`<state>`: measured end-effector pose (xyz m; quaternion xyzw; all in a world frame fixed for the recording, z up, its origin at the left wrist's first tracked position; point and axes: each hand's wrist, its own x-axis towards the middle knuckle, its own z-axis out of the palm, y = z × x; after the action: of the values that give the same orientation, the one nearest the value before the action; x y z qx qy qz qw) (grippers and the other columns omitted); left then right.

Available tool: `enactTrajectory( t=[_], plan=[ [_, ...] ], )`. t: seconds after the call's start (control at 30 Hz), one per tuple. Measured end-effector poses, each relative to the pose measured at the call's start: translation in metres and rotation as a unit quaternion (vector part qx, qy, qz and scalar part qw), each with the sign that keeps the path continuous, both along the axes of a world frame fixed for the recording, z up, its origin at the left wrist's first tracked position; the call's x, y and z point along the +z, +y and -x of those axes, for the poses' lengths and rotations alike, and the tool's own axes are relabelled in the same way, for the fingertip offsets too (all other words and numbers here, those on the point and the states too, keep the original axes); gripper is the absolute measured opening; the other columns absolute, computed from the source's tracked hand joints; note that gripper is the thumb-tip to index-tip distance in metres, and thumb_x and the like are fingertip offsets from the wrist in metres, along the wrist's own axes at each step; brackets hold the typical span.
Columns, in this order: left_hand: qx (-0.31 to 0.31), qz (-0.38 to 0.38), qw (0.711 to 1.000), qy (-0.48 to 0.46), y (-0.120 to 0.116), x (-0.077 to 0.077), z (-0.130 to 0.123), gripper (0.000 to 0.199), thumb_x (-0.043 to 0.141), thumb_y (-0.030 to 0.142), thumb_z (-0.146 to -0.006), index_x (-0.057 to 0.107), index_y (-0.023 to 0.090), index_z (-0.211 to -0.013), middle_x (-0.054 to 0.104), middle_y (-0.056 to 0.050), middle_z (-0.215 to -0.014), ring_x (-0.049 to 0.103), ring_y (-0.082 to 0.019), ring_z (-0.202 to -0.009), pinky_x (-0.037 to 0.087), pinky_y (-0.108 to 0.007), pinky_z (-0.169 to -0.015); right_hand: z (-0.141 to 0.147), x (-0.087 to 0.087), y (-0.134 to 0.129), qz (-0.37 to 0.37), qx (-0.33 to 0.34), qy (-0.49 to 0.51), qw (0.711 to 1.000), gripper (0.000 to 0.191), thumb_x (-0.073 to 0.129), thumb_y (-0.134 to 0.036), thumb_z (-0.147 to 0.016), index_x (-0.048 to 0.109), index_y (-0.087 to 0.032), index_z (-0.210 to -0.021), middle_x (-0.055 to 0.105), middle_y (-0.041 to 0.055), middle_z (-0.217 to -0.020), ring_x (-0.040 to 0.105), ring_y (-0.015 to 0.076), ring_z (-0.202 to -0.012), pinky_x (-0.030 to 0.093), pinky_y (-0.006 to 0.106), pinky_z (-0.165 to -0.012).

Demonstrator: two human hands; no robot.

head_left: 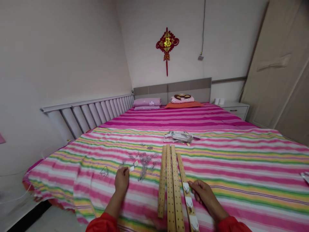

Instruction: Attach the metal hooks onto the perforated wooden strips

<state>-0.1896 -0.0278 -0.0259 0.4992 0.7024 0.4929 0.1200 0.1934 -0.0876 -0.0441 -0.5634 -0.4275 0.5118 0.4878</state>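
Note:
Four pale wooden strips with rows of small holes (pixel 169 187) lie lengthwise on the striped bedspread. On the rightmost strip (pixel 181 167) sit three white cards, each with a small dark piece on it. My right hand (pixel 202 191) has its fingers bent together, with the tips at the edge of the farthest white card (pixel 186 187). To the left of the strips, my left hand (pixel 122 178) is closed, its fingertips at a small white card (pixel 131 168). Another pale card (pixel 136 163) lies just beyond. Small clear plastic packets (pixel 145 161) are scattered beside it; their contents are too small to tell.
Past the strips lies a clear plastic bag (pixel 178 137) with items inside. A tangle of thin thread or wire (pixel 104 172) rests at the left. Folded bedding (pixel 147 102) lies by the headboard (pixel 154 91). A white slatted rail (pixel 89 112) borders the left side.

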Motion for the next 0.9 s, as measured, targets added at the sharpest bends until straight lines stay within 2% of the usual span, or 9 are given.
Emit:
enactTrajectory(
  t=[0.17,0.3,0.37,0.47,0.6,0.77,0.9],
  plan=[
    [-0.004,-0.007,0.999,-0.031,-0.007,0.004,-0.004,0.030,0.053,0.043,-0.065,0.065,0.017,-0.073,0.068,-0.007,-0.071,0.062,-0.023,-0.070,0.049,-0.035,-0.068,0.001,0.002,-0.003,-0.008,-0.007,0.007,1.000,0.043,0.064,-0.058,-0.063,0.045,-0.022,-0.050,0.040,-0.0087,-0.028,0.030,0.0054,-0.026,0.020,0.020,-0.033],
    [-0.039,-0.041,0.986,-0.157,-0.023,0.023,-0.012,0.036,0.061,0.047,-0.060,0.065,0.016,-0.077,0.069,-0.005,-0.069,0.063,-0.021,-0.067,0.049,-0.030,-0.060,0.000,0.004,-0.003,-0.013,-0.009,0.025,1.000,0.043,0.065,-0.057,-0.064,0.045,-0.021,-0.050,0.039,-0.0087,-0.029,0.029,0.0052,-0.026,0.019,0.020,-0.033],
    [-0.085,-0.037,0.973,-0.214,-0.034,0.038,-0.023,0.038,0.068,0.047,-0.056,0.067,0.015,-0.078,0.069,-0.004,-0.066,0.063,-0.019,-0.064,0.049,-0.029,-0.058,0.000,0.006,-0.003,-0.014,-0.012,0.044,0.999,0.042,0.066,-0.055,-0.065,0.045,-0.021,-0.051,0.039,-0.0089,-0.031,0.030,0.0049,-0.028,0.019,0.020,-0.033],
    [-0.182,-0.007,0.959,-0.218,-0.051,0.062,-0.049,0.035,0.071,0.044,-0.057,0.069,0.016,-0.078,0.070,-0.003,-0.070,0.064,-0.019,-0.069,0.050,-0.029,-0.064,0.002,0.014,-0.006,-0.028,-0.009,0.063,0.998,0.040,0.069,-0.052,-0.064,0.049,-0.019,-0.053,0.042,-0.0086,-0.037,0.032,0.0045,-0.030,0.020,0.019,-0.034],
    [-0.289,0.036,0.933,-0.210,-0.067,0.084,-0.093,0.026,0.071,0.038,-0.061,0.070,0.017,-0.076,0.072,-0.004,-0.075,0.066,-0.020,-0.074,0.051,-0.029,-0.069,0.016,0.041,-0.015,-0.084,0.039,0.066,0.993,0.036,0.075,-0.050,-0.059,0.062,-0.016,-0.063,0.050,-0.0061,-0.045,0.035,0.0044,-0.033,0.024,0.020,-0.035],
    [-0.368,0.072,0.903,-0.210,-0.072,0.089,-0.142,0.018,0.070,0.031,-0.063,0.069,0.017,-0.074,0.070,-0.003,-0.071,0.064,-0.017,-0.069,0.049,-0.026,-0.064,0.032,0.073,-0.029,-0.105,0.080,0.050,0.990,0.036,0.076,-0.049,-0.060,0.068,-0.015,-0.068,0.054,-0.0051,-0.047,0.043,0.0062,-0.036,0.031,0.020,-0.038],
    [-0.347,0.064,0.901,-0.251,-0.075,0.081,-0.173,0.018,0.070,0.030,-0.064,0.067,0.016,-0.075,0.071,-0.003,-0.073,0.065,-0.017,-0.071,0.049,-0.025,-0.065,0.029,0.078,-0.035,-0.100,0.080,0.060,0.990,0.037,0.076,-0.049,-0.059,0.068,-0.015,-0.071,0.056,-0.0045,-0.046,0.048,0.0081,-0.037,0.035,0.020,-0.038]
  ],
)
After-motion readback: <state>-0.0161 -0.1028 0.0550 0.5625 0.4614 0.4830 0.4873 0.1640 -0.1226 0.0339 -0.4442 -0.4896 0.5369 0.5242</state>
